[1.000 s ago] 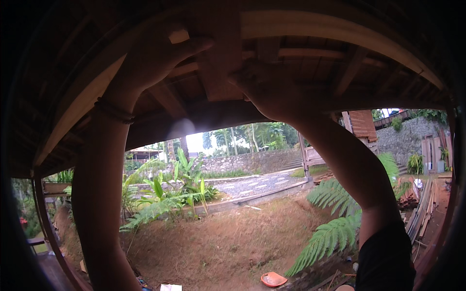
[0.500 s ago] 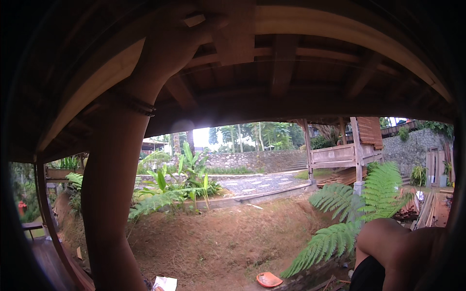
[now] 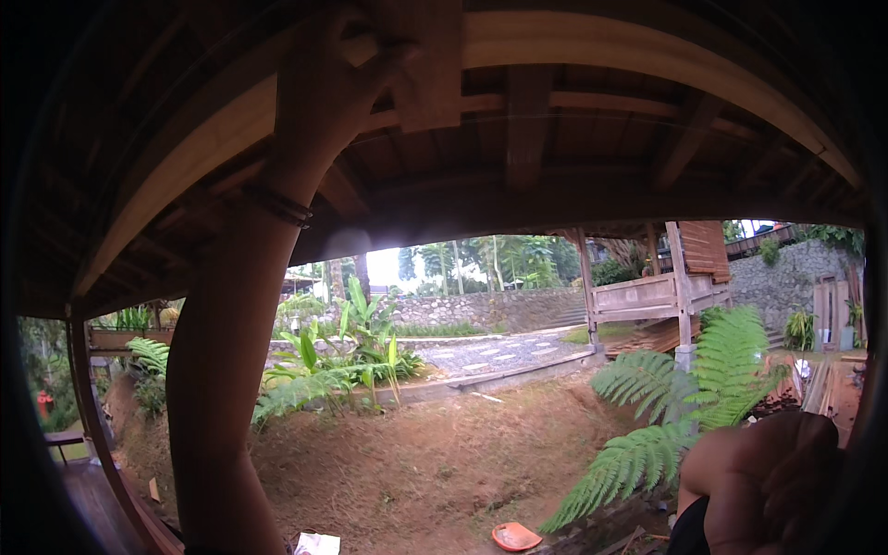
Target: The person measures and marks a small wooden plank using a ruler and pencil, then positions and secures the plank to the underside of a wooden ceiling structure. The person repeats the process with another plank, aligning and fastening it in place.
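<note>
Reaching up, the left hand [image 3: 331, 79] lays its thumb across a flat, square-ended wooden board [image 3: 435, 97] under the roof [image 3: 610, 139]; shadow hides whether it pinches. The right hand [image 3: 797, 476], at that board a second ago, is now low at the right, fingers curled. A shallow orange dish [image 3: 515, 536] lies on rough brown soil [image 3: 444, 462].

A bank of reddish-brown earth [image 3: 425, 462] spreads across the middle, with an orange dish [image 3: 514, 536] at its lower edge and a white sheet [image 3: 317, 544] farther left. Green fern fronds [image 3: 729, 356] fan out on the right. Broad-leaved plants [image 3: 359, 344] grow beside a stone-paved path [image 3: 490, 353]. Behind the path runs a rough stone wall [image 3: 462, 312], with trees [image 3: 474, 264] beyond; a wooden railing [image 3: 634, 298] stands to the right.
</note>
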### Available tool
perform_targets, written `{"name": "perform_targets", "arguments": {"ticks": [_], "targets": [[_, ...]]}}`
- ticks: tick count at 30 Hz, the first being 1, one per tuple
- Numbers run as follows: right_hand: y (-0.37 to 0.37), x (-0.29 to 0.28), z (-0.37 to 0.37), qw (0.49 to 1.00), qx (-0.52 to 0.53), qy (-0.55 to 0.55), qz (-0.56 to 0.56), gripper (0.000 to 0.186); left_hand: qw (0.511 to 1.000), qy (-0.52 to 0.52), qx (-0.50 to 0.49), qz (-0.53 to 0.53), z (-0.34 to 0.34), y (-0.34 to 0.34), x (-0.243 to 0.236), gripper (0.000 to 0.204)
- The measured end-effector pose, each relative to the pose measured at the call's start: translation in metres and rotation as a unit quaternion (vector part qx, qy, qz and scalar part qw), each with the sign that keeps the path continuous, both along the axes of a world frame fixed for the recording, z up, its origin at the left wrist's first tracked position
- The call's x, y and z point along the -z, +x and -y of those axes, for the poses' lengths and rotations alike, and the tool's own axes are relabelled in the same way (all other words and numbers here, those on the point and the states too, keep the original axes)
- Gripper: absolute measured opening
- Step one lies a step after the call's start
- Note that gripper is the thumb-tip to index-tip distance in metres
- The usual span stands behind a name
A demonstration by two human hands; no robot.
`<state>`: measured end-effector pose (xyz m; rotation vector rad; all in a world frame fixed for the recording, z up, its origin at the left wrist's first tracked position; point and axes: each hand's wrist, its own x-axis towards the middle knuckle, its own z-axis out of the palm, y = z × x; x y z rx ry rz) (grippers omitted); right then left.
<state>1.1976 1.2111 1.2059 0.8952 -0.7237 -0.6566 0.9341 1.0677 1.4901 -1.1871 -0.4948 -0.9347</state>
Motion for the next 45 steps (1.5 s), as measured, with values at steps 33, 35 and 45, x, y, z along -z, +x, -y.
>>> {"name": "perform_targets", "arguments": {"ticks": [33,35,45], "targets": [[-0.06,0.055,-0.094,0.882,0.173,-0.336,0.282,0.022,0.914,-0.068,0.383,0.117,-0.017,-0.082,0.273,0.055],[-0.075,0.152,-0.115,0.788,0.061,-0.435,0.432,0.022,0.881,-0.157,0.344,0.284,-0.046,-0.095,0.343,0.048],[0.052,0.67,0.042,-0.13,0.107,-0.862,0.478,0.035,-0.013,-0.554,0.347,0.757,-0.126,-0.095,0.783,0.021]]}}
